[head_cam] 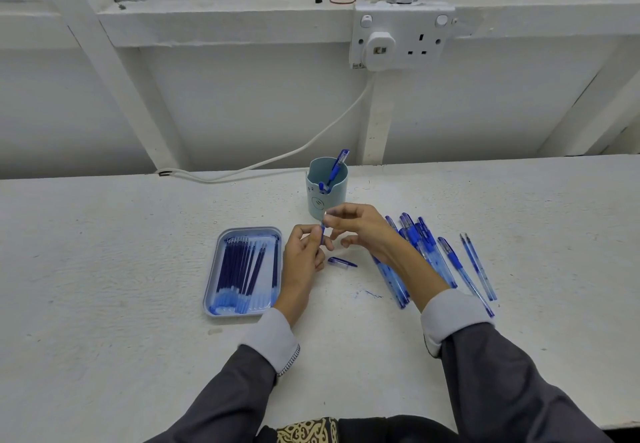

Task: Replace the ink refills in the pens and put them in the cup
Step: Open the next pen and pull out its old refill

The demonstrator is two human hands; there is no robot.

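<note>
Dark sleeves (242,390) come in from the bottom edge, and both hands meet just in front of the cup (333,198), on its near side. The left hand (303,255) has its fingers curled round the lower part of a pen (322,234) and holds it nearly upright. The right hand (363,231) pinches the upper end of this pen between thumb and forefinger, and its other fingers are loosely spread and hold nothing. I cannot tell whether the tip piece is being screwed off or on.

A cap (341,263) lies alone on the table (104,269), nearer to the person than the cup and just beside the left hand. To the left of the cup, and nearer, stands a tray (210,279) with fresh refills (239,266) lying side by side. To the right of the cup, and nearer, is a pile of pens (420,245), partly under the right wrist. Inside the cup a second pen (337,165) leans on the rim.

Some risks — the small tip piece could slip from the pinch and roll away, because the grip covers so little of it. The right forearm is over the pile, so a careless pull could scatter the pens. A blue ink mark (371,293) on the table suggests that a refill handled by its point can smear.
</note>
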